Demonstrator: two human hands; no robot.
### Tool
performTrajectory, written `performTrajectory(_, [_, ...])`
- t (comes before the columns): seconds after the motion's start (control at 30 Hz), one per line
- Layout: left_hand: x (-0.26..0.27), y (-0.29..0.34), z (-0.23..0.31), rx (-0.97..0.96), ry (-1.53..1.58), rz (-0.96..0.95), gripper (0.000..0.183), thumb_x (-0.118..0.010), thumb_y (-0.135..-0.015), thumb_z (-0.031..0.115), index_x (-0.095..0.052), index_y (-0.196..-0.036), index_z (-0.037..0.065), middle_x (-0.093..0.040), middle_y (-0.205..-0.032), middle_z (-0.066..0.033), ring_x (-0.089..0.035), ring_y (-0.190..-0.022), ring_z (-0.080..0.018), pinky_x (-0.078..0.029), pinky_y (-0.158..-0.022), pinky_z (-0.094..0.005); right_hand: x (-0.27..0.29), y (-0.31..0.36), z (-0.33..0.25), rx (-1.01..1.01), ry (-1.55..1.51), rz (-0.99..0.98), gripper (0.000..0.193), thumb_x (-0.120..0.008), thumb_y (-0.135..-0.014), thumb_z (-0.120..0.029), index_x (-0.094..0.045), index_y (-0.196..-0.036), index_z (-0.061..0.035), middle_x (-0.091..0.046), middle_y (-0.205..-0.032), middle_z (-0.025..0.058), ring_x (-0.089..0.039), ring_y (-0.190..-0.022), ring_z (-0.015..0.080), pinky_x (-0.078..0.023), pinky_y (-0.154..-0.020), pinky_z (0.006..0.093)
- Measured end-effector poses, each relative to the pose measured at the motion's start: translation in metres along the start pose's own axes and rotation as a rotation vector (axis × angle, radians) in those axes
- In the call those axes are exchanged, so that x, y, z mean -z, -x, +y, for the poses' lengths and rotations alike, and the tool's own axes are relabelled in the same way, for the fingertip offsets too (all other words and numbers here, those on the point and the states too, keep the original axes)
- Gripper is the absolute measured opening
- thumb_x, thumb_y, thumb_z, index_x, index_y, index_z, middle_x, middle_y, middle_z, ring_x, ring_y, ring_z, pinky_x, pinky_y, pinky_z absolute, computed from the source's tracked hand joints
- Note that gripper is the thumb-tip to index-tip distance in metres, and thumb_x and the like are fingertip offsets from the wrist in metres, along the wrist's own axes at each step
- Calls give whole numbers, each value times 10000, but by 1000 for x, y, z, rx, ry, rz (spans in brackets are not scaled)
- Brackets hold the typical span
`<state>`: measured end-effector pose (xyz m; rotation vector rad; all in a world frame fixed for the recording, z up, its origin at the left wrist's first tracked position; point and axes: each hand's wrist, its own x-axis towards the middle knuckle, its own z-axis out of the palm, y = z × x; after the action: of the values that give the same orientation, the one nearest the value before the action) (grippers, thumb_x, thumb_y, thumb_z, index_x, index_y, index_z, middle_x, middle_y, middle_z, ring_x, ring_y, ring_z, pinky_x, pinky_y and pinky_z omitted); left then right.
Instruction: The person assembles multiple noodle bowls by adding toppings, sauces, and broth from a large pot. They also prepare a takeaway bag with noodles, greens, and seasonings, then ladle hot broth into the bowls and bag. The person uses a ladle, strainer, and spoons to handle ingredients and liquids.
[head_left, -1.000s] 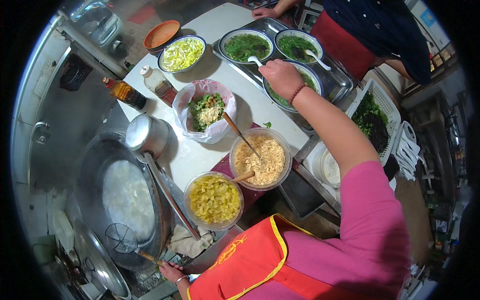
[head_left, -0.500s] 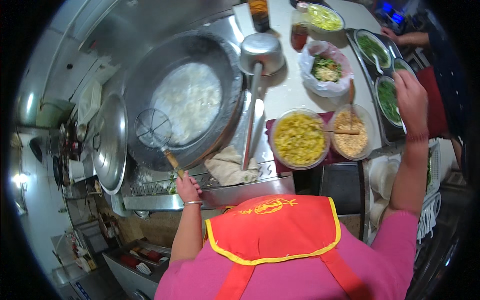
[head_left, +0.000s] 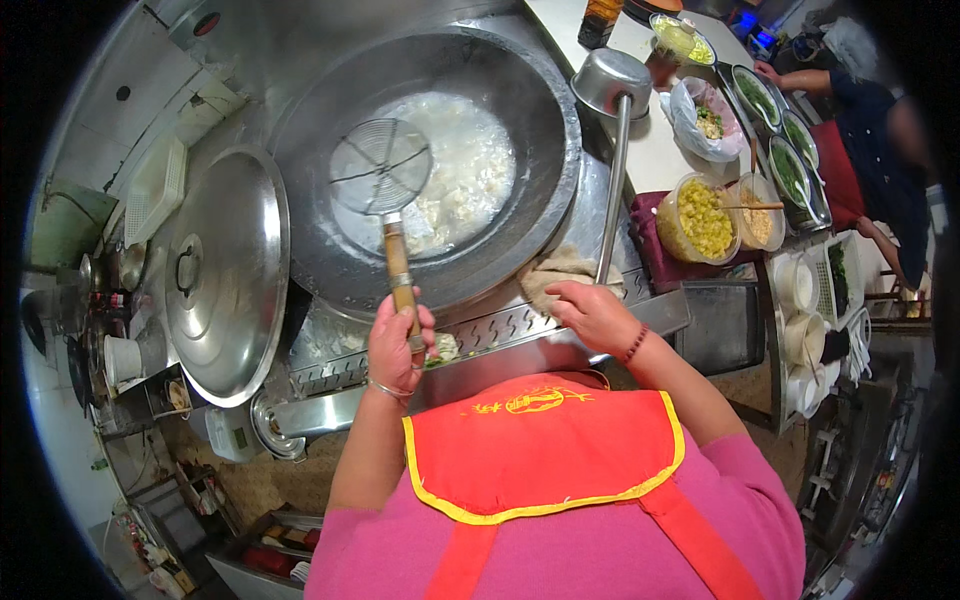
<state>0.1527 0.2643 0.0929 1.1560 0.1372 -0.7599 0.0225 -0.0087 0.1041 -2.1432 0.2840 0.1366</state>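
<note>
Fingers (head_left: 412, 322) of left hand (head_left: 398, 350) wrapped tight round wooden handle of wire skimmer (head_left: 382, 172), mesh disc held out at 12 o'clock from the fist, over the big wok (head_left: 330, 260) and its pale, foamy liquid. Right hand (head_left: 592, 315) at 3 o'clock from the left, fingers curled loosely at the lower end of long steel ladle (head_left: 611, 85); full grasp or mere touch, cannot tell. Ladle bowl up at 12 o'clock from that hand, resting past the wok rim. Folded cloth (head_left: 560, 268) just above the knuckles. Round steel lid (head_left: 225, 270) at 9 o'clock of the wok. Tub of yellow chopped food (head_left: 697, 218) at 2 o'clock from the right hand.
</note>
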Motion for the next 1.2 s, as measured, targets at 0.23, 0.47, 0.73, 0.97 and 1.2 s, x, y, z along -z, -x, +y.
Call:
performTrajectory(0.23, [-23,-24,-25,111,245,-288,321,-519,-946,106,-478,-1250,14,-624,-1018,-100,-621,-903,-196,-560,-780,-355,-50,-37,-48,-133,-324,-56,366,-547,-927,-326,-633,-1054,7,-665,-942,177,-659,-831,261,-505,-742,355])
performTrajectory(0.47, [-52,-52,-41,-217,-263,-359,351,-575,-925,132,-516,-1261,51,-580,-1025,-37,-574,-892,-132,-524,-667,-291,-39,-34,-45,-203,-452,-90,331,-523,-968,-310,-587,-1117,-21,-583,-818,17,-543,-692,82,-474,-615,241])
performTrajectory(0.73, [-130,-83,-90,-148,-209,-422,317,-477,-973,193,-498,-1220,-5,-589,-1059,-128,-573,-1028,-260,-435,-965,-369,8,0,-16,-305,-639,439,195,-500,-995,-265,-509,-938,-79,-506,-638,-17,-456,-469,48,-371,-387,205])
performTrajectory(0.97, [-217,-126,-143,-338,-1449,-389,412,-598,-846,210,-458,-1171,1,-622,-1063,-243,-617,-1001,-390,-500,-867,-452,39,27,9,-185,-580,595,117,-461,-980,-129,-523,-1031,-44,-573,-719,2,-521,-545,56,-426,-467,201])
performTrajectory(1.2, [-237,-141,-130,-169,-1232,-196,368,-557,-837,198,-476,-1142,7,-634,-1034,-284,-634,-978,-399,-490,-881,-463,78,22,22,-101,-57,655,158,-494,-923,-67,-554,-1050,6,-564,-729,66,-544,-616,141,-455,-560,299])
